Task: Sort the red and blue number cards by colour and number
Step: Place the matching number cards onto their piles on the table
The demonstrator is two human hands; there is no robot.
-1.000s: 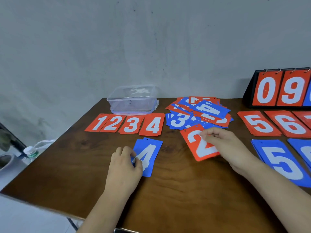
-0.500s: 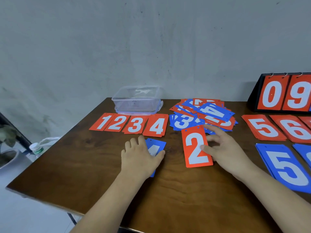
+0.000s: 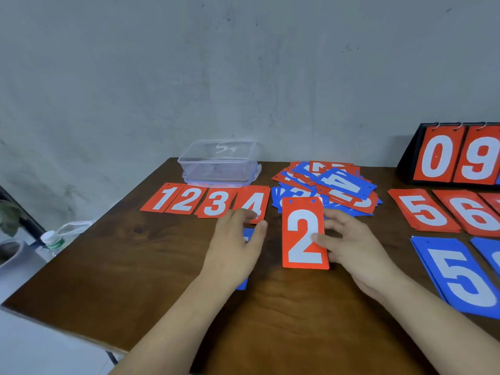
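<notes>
On the brown wooden table (image 3: 121, 266), the row of red rectangular cards 1 to 4 (image 3: 216, 204) lies left of and beyond the red card numbered 2 (image 3: 303, 228), which points lengthwise away, pinched in the right hand (image 3: 357, 253); the nearer left hand (image 3: 232, 253) rests flat-fingered on a blue card (image 3: 249, 234).

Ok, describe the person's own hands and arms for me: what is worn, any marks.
Two bare hands, the left hand and the right hand, on bare forearms. No sleeve, glove, watch, bracelet or ring shows on either as far as the frame reaches. No tattoo, plaster or other marking is visible.
</notes>
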